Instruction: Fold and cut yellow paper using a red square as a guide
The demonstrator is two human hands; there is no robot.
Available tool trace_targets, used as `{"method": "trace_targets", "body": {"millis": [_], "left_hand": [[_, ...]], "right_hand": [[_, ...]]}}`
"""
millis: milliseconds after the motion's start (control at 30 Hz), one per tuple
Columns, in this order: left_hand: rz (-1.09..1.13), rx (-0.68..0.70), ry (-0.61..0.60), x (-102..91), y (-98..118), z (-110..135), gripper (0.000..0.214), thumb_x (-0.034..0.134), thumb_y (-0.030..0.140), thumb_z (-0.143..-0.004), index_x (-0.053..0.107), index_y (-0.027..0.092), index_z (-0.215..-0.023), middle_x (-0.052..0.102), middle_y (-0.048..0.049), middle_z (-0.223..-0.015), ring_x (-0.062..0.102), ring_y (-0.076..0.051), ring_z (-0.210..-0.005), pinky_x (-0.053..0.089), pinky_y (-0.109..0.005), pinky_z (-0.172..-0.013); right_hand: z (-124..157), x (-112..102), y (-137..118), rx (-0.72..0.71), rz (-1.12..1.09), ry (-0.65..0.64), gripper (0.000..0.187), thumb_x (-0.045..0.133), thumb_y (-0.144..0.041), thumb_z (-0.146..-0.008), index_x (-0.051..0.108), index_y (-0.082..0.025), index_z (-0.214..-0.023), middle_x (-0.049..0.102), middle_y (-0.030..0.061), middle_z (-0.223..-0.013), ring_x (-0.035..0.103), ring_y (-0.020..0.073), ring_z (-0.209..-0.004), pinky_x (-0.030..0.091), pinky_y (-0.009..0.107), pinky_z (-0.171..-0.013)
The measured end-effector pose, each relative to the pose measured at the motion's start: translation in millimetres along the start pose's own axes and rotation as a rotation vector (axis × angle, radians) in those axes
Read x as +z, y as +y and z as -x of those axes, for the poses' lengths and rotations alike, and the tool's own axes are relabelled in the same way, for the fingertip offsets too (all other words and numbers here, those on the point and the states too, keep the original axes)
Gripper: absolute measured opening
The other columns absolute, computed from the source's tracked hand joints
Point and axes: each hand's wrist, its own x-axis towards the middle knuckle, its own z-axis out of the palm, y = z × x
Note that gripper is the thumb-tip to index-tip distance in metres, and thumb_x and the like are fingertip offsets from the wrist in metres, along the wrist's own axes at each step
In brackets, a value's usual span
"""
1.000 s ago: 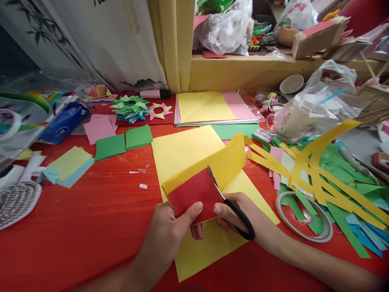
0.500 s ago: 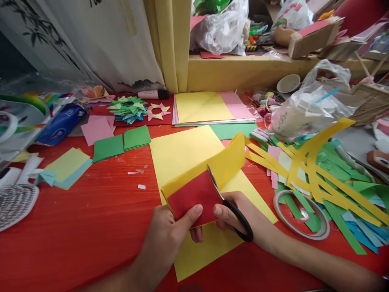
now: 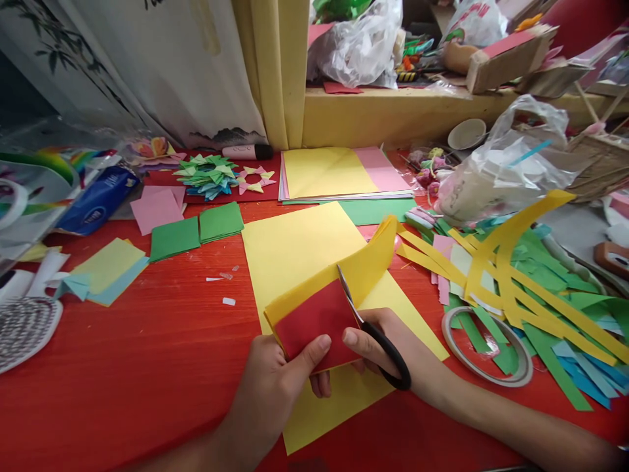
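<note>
My left hand (image 3: 275,387) pinches a red paper square (image 3: 317,321) laid on folded orange-yellow paper (image 3: 361,265), thumb on top. My right hand (image 3: 381,341) grips black-handled scissors (image 3: 381,347). Their blades (image 3: 346,295) run up along the red square's right edge, cutting into the yellow paper. Beneath both hands a large yellow sheet (image 3: 295,246) lies flat on the red table (image 3: 147,354).
Yellow and green paper strips (image 3: 521,288) and a tape roll (image 3: 486,347) crowd the right. A paper stack (image 3: 339,174), green squares (image 3: 196,233), folded stars (image 3: 211,174) and a plastic bag (image 3: 501,167) lie beyond. A tissue pack (image 3: 98,200) is at the left.
The scissors and the held papers shifted only slightly; the yellow flap has lifted a little.
</note>
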Motion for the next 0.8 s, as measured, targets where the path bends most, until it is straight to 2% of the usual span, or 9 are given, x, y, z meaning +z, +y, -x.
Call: {"method": "trace_targets", "body": {"millis": [233, 333, 533, 700, 800], "left_hand": [[-0.014, -0.008, 0.014, 0.6, -1.2, -0.6, 0.047, 0.049, 0.044, -0.079, 0.053, 0.016, -0.042, 0.056, -0.0023, -0.047, 0.052, -0.012, -0.05, 0.038, -0.021, -0.051], [-0.016, -0.014, 0.017, 0.8, -1.4, -1.5, 0.047, 0.048, 0.046, -0.078, 0.054, 0.015, -0.042, 0.056, -0.0028, -0.047, 0.052, -0.013, -0.05, 0.037, -0.021, -0.049], [0.003, -0.035, -0.031, 3.0, -4.4, 1.0, 0.048, 0.049, 0.046, -0.077, 0.052, 0.015, -0.041, 0.052, -0.001, -0.043, 0.048, -0.011, -0.045, 0.035, -0.02, -0.046], [0.042, -0.058, 0.001, 3.2, -5.1, -1.0, 0.047, 0.051, 0.045, -0.076, 0.052, 0.016, -0.04, 0.052, -0.0012, -0.043, 0.049, -0.011, -0.045, 0.036, -0.02, -0.046], [0.074, -0.055, 0.001, 3.3, -4.3, -1.1, 0.046, 0.051, 0.044, -0.077, 0.054, 0.016, -0.04, 0.053, -0.0014, -0.043, 0.049, -0.011, -0.045, 0.035, -0.02, -0.045]], "right_hand": [[-0.5, 1.8, 0.0, 0.004, 0.054, 0.066, 0.048, 0.055, -0.057, -0.071, 0.042, -0.016, -0.049, 0.04, -0.0039, -0.044, 0.038, 0.007, -0.042, 0.026, 0.02, -0.04], [-0.4, 1.0, -0.7, 0.005, 0.046, 0.035, 0.048, 0.055, -0.056, -0.072, 0.042, -0.016, -0.049, 0.041, -0.0036, -0.044, 0.039, 0.0068, -0.041, 0.026, 0.019, -0.039], [-1.0, -1.9, 0.2, -0.051, 0.02, 0.018, 0.046, 0.058, -0.053, -0.07, 0.034, -0.018, -0.053, 0.029, -0.0077, -0.046, 0.027, 0.0043, -0.04, 0.02, 0.018, -0.037], [-4.2, -1.4, 4.3, -0.025, 0.04, 0.037, 0.045, 0.056, -0.049, -0.074, 0.035, -0.017, -0.051, 0.035, -0.0067, -0.042, 0.032, 0.0047, -0.039, 0.021, 0.019, -0.037], [-5.0, -2.8, 5.3, -0.02, 0.031, 0.025, 0.046, 0.056, -0.05, -0.074, 0.033, -0.018, -0.051, 0.032, -0.0071, -0.042, 0.031, 0.0046, -0.038, 0.019, 0.019, -0.036]]}}
